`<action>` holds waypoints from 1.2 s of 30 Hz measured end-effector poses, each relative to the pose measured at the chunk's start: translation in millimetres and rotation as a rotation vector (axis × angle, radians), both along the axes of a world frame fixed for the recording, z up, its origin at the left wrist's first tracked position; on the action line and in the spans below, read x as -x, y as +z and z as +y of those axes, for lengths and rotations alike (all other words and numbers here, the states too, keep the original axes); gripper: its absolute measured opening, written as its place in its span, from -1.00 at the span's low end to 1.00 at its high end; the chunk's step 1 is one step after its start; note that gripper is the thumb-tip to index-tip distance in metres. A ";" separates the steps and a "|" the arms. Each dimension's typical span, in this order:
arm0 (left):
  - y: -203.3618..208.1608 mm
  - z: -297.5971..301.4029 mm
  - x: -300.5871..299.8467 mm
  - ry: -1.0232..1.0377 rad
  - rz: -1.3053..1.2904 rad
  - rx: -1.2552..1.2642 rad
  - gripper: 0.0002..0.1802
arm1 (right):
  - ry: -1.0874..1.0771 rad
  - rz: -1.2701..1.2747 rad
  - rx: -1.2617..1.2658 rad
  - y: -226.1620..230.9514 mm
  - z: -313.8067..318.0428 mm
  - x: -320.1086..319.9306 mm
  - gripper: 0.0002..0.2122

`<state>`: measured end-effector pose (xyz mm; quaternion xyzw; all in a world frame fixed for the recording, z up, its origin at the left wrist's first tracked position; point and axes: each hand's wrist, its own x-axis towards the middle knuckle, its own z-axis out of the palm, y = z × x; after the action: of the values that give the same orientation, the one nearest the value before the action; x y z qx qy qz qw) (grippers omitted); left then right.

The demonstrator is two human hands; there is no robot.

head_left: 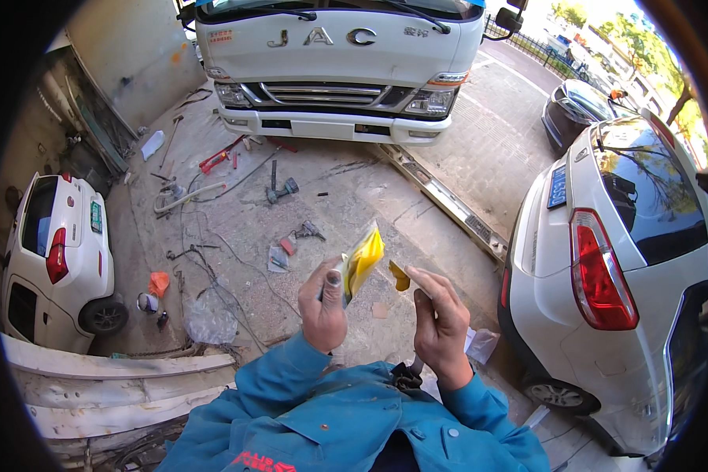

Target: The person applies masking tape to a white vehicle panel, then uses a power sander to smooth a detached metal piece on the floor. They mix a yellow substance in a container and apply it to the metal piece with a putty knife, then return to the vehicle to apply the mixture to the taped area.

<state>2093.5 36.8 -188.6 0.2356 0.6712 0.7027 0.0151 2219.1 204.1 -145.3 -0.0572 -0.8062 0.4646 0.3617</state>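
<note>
In front of my chest my left hand (324,311) is closed around a yellow packet (363,259) in clear, shiny wrapping, its thumb pressed along the near side. To the right of it, my right hand (440,322) has its fingers together and bent over toward the thumb. A small dark-yellow curved piece (399,275) sits at those fingertips, apart from the packet; its kind is not clear. Both hands are raised above the dusty concrete floor (346,228), with blue sleeves at the wrists.
A white truck (330,71) stands ahead, with white cars on the left (63,252) and right (574,259). Two power tools (282,190) (311,230), a red block (287,246), cables and a clear plastic bag (210,318) litter the floor. A long metal beam (448,200) lies to the right.
</note>
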 end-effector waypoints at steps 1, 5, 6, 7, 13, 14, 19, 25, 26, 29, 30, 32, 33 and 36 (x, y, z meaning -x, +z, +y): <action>1.9 1.5 -3.6 -0.005 0.113 0.041 -0.30 | -0.001 0.026 0.082 4.6 -0.4 5.4 -0.58; 20.5 9.6 -6.8 -0.026 0.439 0.125 -0.48 | 0.126 -0.022 -0.067 -2.0 -14.0 7.4 -0.56; 19.1 7.0 -5.2 -0.020 0.436 0.143 -0.48 | 0.163 -0.003 -0.108 -9.2 -15.1 6.5 -0.55; 17.8 4.7 -4.6 -0.014 0.433 0.161 -0.48 | 0.200 0.016 -0.148 -16.3 -15.6 5.8 -0.54; 11.7 2.8 0.7 0.016 -0.008 -0.166 -0.34 | 0.314 -0.085 -0.276 -18.1 10.2 -2.2 -0.53; 10.4 4.0 -0.5 0.026 -0.155 -0.278 -0.31 | 0.274 -0.082 -0.223 -17.7 17.9 -4.8 -0.54; 8.0 -1.1 -8.2 -0.213 -0.660 -0.558 -0.26 | 0.145 0.316 0.768 -8.6 19.3 8.8 -0.65; 11.8 8.4 -13.3 -0.318 -0.824 -0.656 -0.28 | 0.057 0.032 0.104 -25.4 -10.6 9.6 -0.55; 11.8 7.4 -11.6 -0.312 -0.831 -0.661 -0.23 | 0.078 -0.033 -0.016 -37.0 -1.7 5.8 -0.53; 16.1 4.1 -8.1 -0.302 -0.781 -0.586 -0.24 | 0.007 -0.050 -0.156 -48.9 7.5 -2.5 -0.52; 18.9 4.3 -8.4 -0.274 -0.756 -0.566 -0.24 | -0.042 -0.027 -0.170 -46.8 8.2 -2.3 -0.53; 21.9 3.7 -12.7 -0.215 -0.709 -0.523 -0.24 | -0.154 0.061 -0.194 -26.5 9.7 0.0 -0.49; 19.6 4.2 -13.9 -0.221 -0.678 -0.513 -0.25 | -0.177 0.079 -0.262 -10.0 8.0 1.4 -0.46; 13.5 7.0 -16.8 -0.220 -0.622 -0.474 -0.25 | -0.079 -0.015 -0.469 -0.6 -13.8 7.0 -0.43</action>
<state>2110.3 43.9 -175.0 0.0793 0.4249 0.8698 0.2380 2212.2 190.4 -146.0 -0.0066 -0.8919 0.2494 0.3772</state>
